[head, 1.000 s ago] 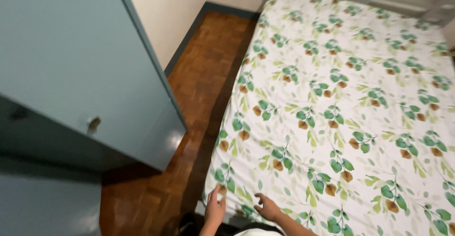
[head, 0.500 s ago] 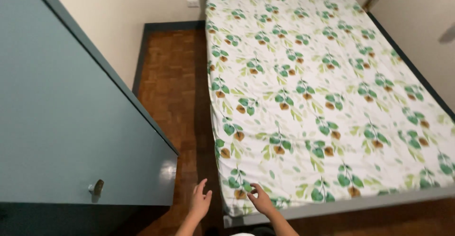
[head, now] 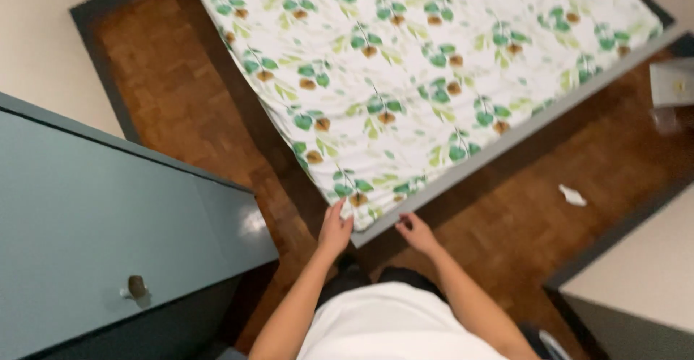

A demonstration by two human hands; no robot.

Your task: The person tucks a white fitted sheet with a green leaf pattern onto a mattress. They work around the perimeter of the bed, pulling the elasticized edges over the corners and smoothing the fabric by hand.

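Observation:
A mattress covered by a white sheet (head: 405, 63) with green leaves and brown fruit fills the upper middle of the head view, resting on a grey bed frame (head: 520, 132). My left hand (head: 335, 230) touches the sheet's near corner, fingers curled over its edge. My right hand (head: 416, 231) hovers just below the frame's edge beside that corner, fingers apart and holding nothing. Both forearms reach up from my white shirt at the bottom.
A teal cabinet (head: 108, 230) with a small knob (head: 136, 288) stands at the left. Brown parquet floor (head: 181, 107) surrounds the bed. A small white scrap (head: 572, 196) lies on the floor at the right. A pale surface (head: 643, 273) sits at the lower right.
The view has swung right and tilted, so the bed now runs diagonally. My hands have moved from the mattress's left side to its near corner, the left one now on the sheet.

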